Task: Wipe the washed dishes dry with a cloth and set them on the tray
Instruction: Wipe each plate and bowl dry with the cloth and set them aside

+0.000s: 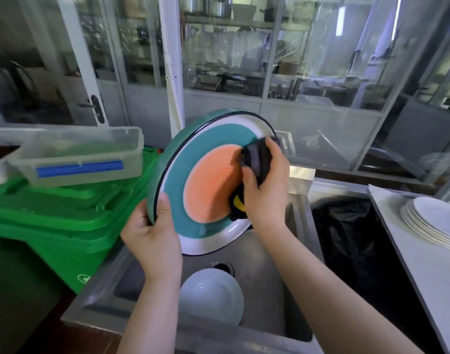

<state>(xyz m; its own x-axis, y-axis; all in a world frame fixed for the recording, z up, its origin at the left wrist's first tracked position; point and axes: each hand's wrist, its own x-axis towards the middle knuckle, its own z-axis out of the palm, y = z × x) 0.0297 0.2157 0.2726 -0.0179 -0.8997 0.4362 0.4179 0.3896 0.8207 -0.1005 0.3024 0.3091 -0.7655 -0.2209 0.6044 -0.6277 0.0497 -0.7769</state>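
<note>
- The plate (206,175), teal and orange, stands tilted on edge at frame centre, above the sink (269,290), its face turned toward the right.
- The left hand (152,233) grips its lower-left rim, thumb curled over the front.
- The right hand (266,190) presses a bunched dark cloth (257,157) against the face's right side.
- A stack of white plates (433,221) lies at the right edge, nearer the right hand; whether it sits on a tray I cannot tell.
- A pale bowl (211,295) waits in the sink.

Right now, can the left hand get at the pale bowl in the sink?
Probably not: the left hand grips the plate rim. The pale bowl lies uncovered just below, so the path looks free once released.
</note>
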